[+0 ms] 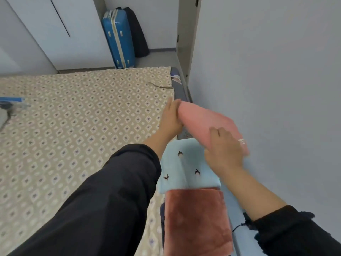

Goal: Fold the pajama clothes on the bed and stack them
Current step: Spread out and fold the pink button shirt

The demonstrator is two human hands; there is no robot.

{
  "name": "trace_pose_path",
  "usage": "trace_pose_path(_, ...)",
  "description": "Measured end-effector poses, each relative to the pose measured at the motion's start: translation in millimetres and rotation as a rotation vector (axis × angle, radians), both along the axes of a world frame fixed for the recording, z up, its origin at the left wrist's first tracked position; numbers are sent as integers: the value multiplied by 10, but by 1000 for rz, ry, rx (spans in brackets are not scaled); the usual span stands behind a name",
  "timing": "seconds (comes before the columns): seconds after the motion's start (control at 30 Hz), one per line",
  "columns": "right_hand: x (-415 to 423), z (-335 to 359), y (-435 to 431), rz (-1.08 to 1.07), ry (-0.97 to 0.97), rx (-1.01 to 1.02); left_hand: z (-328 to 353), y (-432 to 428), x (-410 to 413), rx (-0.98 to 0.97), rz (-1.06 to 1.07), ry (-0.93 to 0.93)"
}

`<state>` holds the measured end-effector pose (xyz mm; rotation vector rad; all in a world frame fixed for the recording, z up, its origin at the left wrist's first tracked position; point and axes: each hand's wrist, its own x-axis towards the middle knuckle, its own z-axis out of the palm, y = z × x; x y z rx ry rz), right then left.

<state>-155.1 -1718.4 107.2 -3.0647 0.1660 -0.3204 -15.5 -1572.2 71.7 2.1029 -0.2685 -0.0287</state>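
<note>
Patterned bedsheet [83, 117] spreads to my left, wall close on my right; my left hand [172, 117] grips the folded pink pajama [204, 122] at its far end, my right hand [224, 150] pinches its near edge, over the light blue fold's [182, 169] far end; I should lower it level, edges squared.

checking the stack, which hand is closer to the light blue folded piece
Right. The right hand grips the pink garment over the light blue piece; the left hand holds its far end, beyond it.
</note>
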Motion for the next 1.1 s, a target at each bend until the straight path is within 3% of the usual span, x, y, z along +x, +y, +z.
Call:
trace_pose_path(0.1, 53, -608, 475, 54, 232, 136, -554, 360, -204, -710, 337, 847)
trace_pose_path(0.13, 38, -866, 595, 59, 359, 222, -753, 491, -307, -841, 390, 1026)
trace_pose_path(0.2, -9, -1304, 711, 4, 635, 532, -1101, 656, -480, -791, 396, 1171)
trace_pose_path(0.27, -65, -1561, 627, -91, 742, 823, -1350, 691, -566, -579, 386, 1177)
trace_pose_path(0.43, -17, -1785, -98, -346, 363, 983, -1662, 516, -699, -284, 330, 1154)
trace_pose_path(0.53, 40, -1937, -449, -493, 308, 1120, -1784, 431, -844, -364, 321, 1203)
trace_pose_path(0.63, 28, -2134, -655, -804, 523, 1314, -1775, 333, -896, -469, 417, 1107)
trace_pose_path(0.73, -83, -2035, -715, -1072, 427, 1471, -1542, 181, -802, -557, 478, 1045)
trace_pose_path(0.8, -161, -1928, -657, -1190, 365, 1736, -1286, 54, -693, -612, 496, 1013)
trace_pose_path(0.9, -254, -1811, -551, -1192, 323, 2306, -893, -126, -518, -658, 387, 997)
trace_pose_path(1.0, -222, -1628, -555, -1076, 327, 2565, -541, -264, -363, -681, 219, 1054)
trace_pose_path(1.1, -135, -1524, -692, -911, 178, 2856, -365, -314, -266, -692, 89, 1084)
